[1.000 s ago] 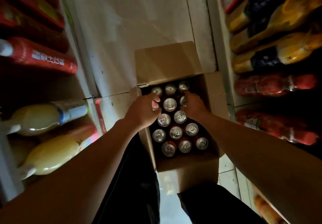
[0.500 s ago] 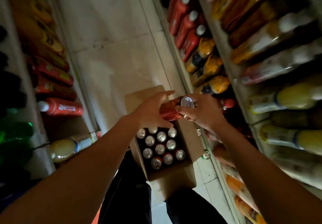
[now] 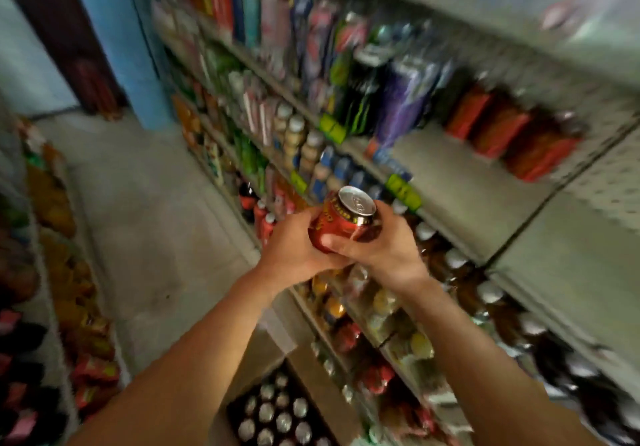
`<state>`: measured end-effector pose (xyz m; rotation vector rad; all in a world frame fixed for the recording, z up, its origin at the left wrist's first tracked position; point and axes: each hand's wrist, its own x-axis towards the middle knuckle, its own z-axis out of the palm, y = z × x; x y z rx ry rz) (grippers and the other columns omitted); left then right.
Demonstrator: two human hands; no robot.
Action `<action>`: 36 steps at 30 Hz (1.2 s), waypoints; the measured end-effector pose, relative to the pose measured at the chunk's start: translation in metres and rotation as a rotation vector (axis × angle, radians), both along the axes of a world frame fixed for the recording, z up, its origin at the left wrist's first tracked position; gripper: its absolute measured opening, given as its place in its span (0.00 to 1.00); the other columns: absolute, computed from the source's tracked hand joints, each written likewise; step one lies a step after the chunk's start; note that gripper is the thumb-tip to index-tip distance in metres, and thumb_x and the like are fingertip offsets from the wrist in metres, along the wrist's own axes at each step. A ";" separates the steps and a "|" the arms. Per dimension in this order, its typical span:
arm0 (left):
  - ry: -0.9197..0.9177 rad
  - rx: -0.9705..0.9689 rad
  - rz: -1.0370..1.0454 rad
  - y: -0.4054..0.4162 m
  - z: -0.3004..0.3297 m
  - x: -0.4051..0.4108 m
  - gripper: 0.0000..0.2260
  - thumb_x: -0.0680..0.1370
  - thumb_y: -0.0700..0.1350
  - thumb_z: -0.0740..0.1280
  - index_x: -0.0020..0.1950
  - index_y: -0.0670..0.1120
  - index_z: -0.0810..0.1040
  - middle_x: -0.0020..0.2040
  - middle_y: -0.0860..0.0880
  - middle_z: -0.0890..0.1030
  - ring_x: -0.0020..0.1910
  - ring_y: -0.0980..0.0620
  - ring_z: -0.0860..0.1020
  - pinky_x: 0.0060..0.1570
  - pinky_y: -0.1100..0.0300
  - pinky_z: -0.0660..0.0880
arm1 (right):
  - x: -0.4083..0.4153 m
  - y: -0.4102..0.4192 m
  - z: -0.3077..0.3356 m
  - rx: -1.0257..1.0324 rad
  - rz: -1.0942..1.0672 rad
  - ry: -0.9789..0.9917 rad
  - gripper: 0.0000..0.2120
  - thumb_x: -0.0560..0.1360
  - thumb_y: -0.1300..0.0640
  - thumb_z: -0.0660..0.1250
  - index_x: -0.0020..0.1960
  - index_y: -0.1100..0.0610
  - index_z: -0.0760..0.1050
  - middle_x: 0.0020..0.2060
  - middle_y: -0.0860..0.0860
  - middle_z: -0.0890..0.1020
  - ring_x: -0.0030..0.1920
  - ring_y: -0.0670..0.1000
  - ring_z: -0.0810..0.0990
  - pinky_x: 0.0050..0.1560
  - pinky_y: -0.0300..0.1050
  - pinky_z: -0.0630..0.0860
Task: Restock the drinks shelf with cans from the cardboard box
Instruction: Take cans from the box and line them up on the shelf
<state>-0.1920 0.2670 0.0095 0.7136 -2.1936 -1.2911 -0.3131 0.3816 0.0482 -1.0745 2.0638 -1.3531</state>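
Note:
Both hands hold red cans (image 3: 346,222) with silver tops at chest height, tilted toward the shelves on the right. My left hand (image 3: 294,251) grips them from the left side. My right hand (image 3: 377,248) wraps them from the right, thumb across the front. How many cans they hold is unclear. The open cardboard box (image 3: 311,373) stands on the floor below my arms, with several silver-topped cans (image 3: 277,414) upright inside. The drinks shelf (image 3: 460,182) at right has a bare stretch beside red packs (image 3: 512,137).
Shelves full of bottles and cans run along the right, blurred by motion. A lower rack of snack packets (image 3: 65,265) lines the left. A pale tiled aisle floor (image 3: 145,210) runs between them toward a blue pillar (image 3: 114,33).
My hands went from inside the box to lifting the red cans up and right toward the shelf. My view swung up from the box to the right-hand shelves.

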 end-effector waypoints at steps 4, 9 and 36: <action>0.046 -0.112 0.045 0.015 0.047 -0.037 0.29 0.56 0.58 0.79 0.56 0.55 0.79 0.43 0.58 0.84 0.42 0.66 0.81 0.44 0.63 0.79 | -0.011 0.011 0.041 -0.121 -0.149 0.078 0.34 0.55 0.41 0.83 0.58 0.49 0.77 0.47 0.44 0.85 0.46 0.39 0.83 0.50 0.41 0.80; 0.068 -0.192 -0.078 0.033 0.103 -0.087 0.30 0.58 0.59 0.77 0.58 0.57 0.77 0.49 0.57 0.83 0.48 0.61 0.81 0.47 0.61 0.79 | -0.052 0.034 0.096 -0.197 -0.242 0.181 0.26 0.60 0.48 0.83 0.53 0.45 0.75 0.42 0.40 0.82 0.42 0.34 0.80 0.43 0.29 0.76; -0.566 -0.644 -0.331 -0.030 0.075 -0.150 0.21 0.79 0.62 0.59 0.63 0.49 0.76 0.64 0.48 0.76 0.66 0.47 0.69 0.62 0.51 0.70 | -0.171 -0.019 0.051 -0.009 -0.444 0.022 0.32 0.66 0.59 0.80 0.68 0.59 0.72 0.63 0.56 0.79 0.64 0.56 0.77 0.61 0.43 0.72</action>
